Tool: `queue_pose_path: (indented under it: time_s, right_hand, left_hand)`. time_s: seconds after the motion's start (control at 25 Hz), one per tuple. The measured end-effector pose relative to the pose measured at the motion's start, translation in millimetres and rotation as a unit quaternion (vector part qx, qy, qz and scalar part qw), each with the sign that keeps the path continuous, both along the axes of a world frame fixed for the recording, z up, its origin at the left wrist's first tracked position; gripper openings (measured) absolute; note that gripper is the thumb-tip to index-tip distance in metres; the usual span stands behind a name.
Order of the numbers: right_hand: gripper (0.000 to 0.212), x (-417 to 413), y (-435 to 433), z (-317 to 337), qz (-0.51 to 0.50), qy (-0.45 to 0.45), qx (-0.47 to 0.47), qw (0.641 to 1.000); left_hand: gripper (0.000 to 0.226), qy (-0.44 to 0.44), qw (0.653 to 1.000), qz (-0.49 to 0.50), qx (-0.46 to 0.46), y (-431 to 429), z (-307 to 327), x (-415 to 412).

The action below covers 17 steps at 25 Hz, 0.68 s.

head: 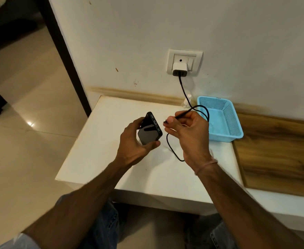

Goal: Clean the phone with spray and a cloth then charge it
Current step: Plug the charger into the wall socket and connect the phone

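Phone (149, 129): black, held above the white table (111, 141), port edge facing the cable plug.
Left hand (136, 141) grip: fingers and thumb curled round the phone's sides.
Right hand (188, 133) grip: pinching the black cable (184, 92) just behind its plug; the plug tip is just beside the port, not touching.
Charger (179, 69): white, seated in the wall socket (184, 54), cable attached.
Basket (221, 121): blue, on the table against the wall, beyond the right hand.

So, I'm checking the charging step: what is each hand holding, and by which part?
Left hand grips the phone by its sides; right hand pinches the cable just behind its plug.
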State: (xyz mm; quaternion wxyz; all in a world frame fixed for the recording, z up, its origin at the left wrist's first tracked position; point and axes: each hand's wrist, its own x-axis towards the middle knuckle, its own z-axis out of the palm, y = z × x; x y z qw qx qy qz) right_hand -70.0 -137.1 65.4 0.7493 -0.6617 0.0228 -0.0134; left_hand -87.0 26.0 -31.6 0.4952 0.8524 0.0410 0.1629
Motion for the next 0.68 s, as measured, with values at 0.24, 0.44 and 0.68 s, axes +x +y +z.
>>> queue_pose_path:
  time_s: [0.24,0.44,0.68]
  right_hand:
    - [0.022,11,23,-6,-0.044,-0.088,-0.169,0.981]
    - [0.023,17,22,-7,-0.056,-0.096,-0.222,0.969]
    - [0.021,20,21,-2,-0.045,-0.119,-0.296,0.947]
  left_hand:
    - [0.089,-0.004,1.0,-0.003,-0.006,-1,4,1]
    - [0.09,0.004,1.0,0.005,0.008,-3,8,3]
    - [0.091,0.005,1.0,0.009,0.005,-4,11,1]
